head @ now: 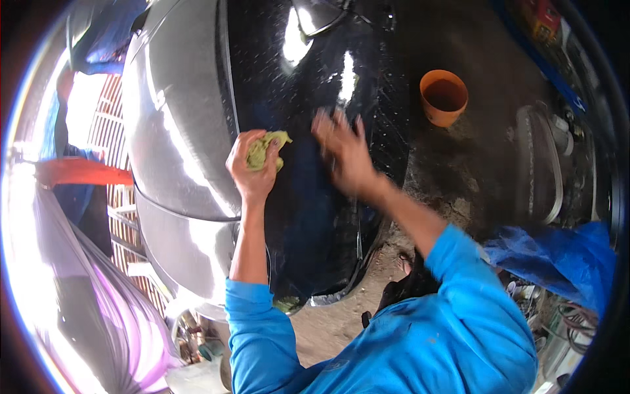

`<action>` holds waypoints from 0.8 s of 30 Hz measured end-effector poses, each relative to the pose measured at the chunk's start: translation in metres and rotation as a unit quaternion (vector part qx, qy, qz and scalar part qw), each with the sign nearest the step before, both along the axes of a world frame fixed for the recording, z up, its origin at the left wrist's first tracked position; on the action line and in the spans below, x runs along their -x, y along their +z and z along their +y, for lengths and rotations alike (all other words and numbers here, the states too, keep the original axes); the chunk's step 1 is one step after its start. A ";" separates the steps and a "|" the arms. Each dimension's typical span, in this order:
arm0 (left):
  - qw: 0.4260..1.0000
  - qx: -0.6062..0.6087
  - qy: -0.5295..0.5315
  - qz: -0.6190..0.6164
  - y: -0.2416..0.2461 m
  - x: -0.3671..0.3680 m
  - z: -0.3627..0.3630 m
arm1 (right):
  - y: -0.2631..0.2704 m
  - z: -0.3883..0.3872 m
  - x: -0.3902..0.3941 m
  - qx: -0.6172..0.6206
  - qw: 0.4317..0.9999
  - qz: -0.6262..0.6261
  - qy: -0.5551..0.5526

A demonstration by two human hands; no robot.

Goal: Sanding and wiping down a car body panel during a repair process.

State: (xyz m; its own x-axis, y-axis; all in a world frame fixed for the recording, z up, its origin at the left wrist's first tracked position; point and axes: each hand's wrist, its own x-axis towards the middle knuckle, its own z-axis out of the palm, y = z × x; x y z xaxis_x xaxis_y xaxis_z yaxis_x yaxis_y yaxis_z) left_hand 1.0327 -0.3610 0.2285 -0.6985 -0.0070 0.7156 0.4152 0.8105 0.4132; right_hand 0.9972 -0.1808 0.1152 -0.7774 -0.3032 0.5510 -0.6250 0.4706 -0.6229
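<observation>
In my left hand (253,165) is a crumpled yellow-green cloth (266,150), gripped between thumb and fingers. That hand is at the border between a glossy black car panel (300,212) and a lighter grey, shiny part of the car (182,98). My right hand (344,147) is over the black panel with its fingers spread and nothing visible in it. It is blurred, and I cannot tell whether its palm touches the surface. Droplets dot the panel beyond both hands.
An orange bucket (444,98) stands on the dark ground right of the car. Blue tarpaulin (556,266) bunches at the right, near hoses (576,325). Left of the car are a barred grille (109,123), a red bar-like thing (83,171) and draped purple-grey fabric (113,315).
</observation>
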 end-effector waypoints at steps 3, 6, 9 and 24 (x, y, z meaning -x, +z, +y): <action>1.000 -0.007 -0.005 0.011 0.009 -0.002 -0.009 | -0.002 -0.021 -0.121 -0.084 0.979 0.040 0.180; 0.998 -0.055 0.018 -0.002 0.011 -0.027 -0.019 | -0.008 -0.020 -0.119 -0.084 0.952 0.144 0.258; 0.986 -0.160 0.047 0.018 0.016 -0.073 -0.036 | 0.017 0.007 -0.014 -0.107 0.983 0.134 0.063; 0.955 -0.193 0.213 0.076 0.006 -0.293 -0.107 | 0.014 -0.047 -0.134 -0.086 0.988 0.086 0.090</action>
State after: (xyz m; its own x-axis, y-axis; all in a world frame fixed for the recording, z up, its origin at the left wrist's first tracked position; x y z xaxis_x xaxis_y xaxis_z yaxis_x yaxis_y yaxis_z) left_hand 1.3254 -0.4677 0.2345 -0.4624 -0.5510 0.6947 0.1600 0.7188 0.6766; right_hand 1.1311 -0.2274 0.1294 -0.6013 -0.5292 0.5987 -0.7983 0.4314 -0.4204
